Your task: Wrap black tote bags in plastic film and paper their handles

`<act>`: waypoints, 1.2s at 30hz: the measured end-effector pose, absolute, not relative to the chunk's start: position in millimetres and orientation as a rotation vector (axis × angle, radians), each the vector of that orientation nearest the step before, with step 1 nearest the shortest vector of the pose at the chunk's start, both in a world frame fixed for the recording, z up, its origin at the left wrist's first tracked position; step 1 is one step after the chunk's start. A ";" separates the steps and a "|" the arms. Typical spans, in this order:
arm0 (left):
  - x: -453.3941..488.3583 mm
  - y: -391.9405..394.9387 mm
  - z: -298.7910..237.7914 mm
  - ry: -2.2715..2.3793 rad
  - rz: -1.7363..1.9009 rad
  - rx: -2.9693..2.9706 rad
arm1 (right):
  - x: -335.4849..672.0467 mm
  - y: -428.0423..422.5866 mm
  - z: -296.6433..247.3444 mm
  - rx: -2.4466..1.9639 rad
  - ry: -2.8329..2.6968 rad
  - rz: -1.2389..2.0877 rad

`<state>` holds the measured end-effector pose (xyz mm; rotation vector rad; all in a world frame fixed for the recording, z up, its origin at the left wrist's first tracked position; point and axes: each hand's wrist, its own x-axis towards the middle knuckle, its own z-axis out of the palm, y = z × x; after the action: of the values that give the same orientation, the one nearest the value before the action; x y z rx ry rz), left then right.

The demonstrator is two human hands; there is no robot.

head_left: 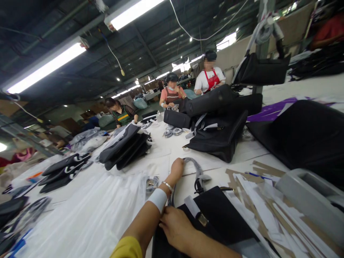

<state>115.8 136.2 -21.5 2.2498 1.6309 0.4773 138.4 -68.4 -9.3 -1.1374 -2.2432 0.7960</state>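
Note:
A black handbag (223, 211) lies on the white table in front of me, its looped handle wrapped in greyish film (197, 166) and raised above it. My left hand (177, 170), stretched forward, is closed around the upper part of this handle. Lower down, my right hand (176, 225) has its fingers curled together at the bag's edge, where the handle runs down; whatever they pinch is hidden. A white-wrapped tab with a metal clasp (202, 219) sits on the bag just right of my right hand. A white band and a bracelet circle my left wrist.
White sheeting (88, 218) covers the left. Stacked black bags (126, 147) stand beyond it, and more black bags (215, 138) are piled ahead. Paper and cardboard strips (266, 208) lie right, beside a grey plastic holder (309, 200). Several people work across the table.

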 end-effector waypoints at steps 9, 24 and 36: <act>97.2 140.9 -18.0 1.546 0.535 2.413 | 133.8 -67.3 -14.2 -1.147 -2.289 0.766; 69.6 194.5 43.0 1.531 0.328 1.842 | 138.4 -64.6 -8.8 -1.084 -2.233 0.858; 46.4 183.9 69.1 1.092 0.459 1.306 | 138.4 -64.2 -17.7 -1.056 -2.193 0.938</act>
<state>46.4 183.9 69.1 1.3064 1.0924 0.4594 138.4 -64.2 -17.7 -1.0557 -2.1930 0.9376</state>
